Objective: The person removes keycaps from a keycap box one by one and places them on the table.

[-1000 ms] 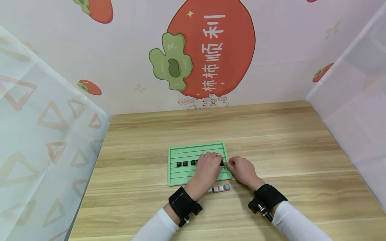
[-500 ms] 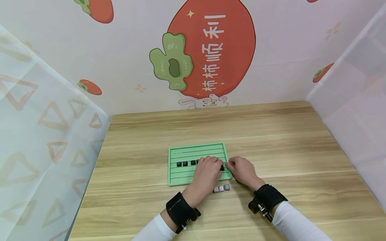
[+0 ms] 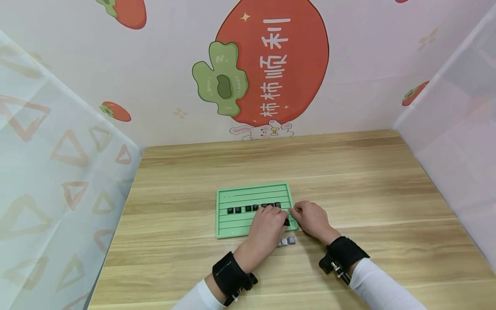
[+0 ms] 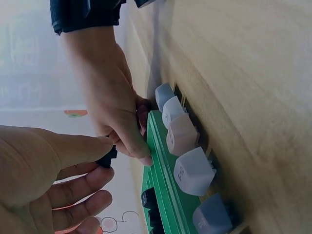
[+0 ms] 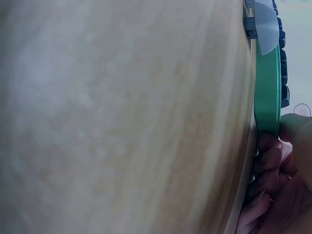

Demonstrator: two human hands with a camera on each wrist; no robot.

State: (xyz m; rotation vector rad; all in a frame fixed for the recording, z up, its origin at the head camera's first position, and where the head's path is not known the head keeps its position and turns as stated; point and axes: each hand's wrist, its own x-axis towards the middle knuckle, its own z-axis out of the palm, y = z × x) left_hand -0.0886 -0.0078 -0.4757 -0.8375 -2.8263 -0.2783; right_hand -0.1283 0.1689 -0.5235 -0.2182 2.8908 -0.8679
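A green grooved board (image 3: 236, 196) lies on the wooden table, with a row of black keycaps (image 3: 248, 209) across its middle. Between thumb and fingers, my left hand (image 3: 266, 228) pinches a single black keycap (image 4: 107, 157) above the board's right part, on the near side of the row. My right hand (image 3: 313, 219) grips the board's right edge; the right wrist view shows its thumb on top and the other fingers curled at the side and below. The left hand hides part of the board in the head view.
Pale and grey keycaps (image 4: 194, 170) stand in a line on the table along the board's near edge, partly behind my left wrist in the head view. Printed cloth walls (image 3: 166, 86) rise at the back and both sides of the wooden table (image 3: 174, 258).
My left hand has moved slightly toward me with the black keycap, away from the row. More black keycaps at the row's right end now show. The right hand stays on the edge.
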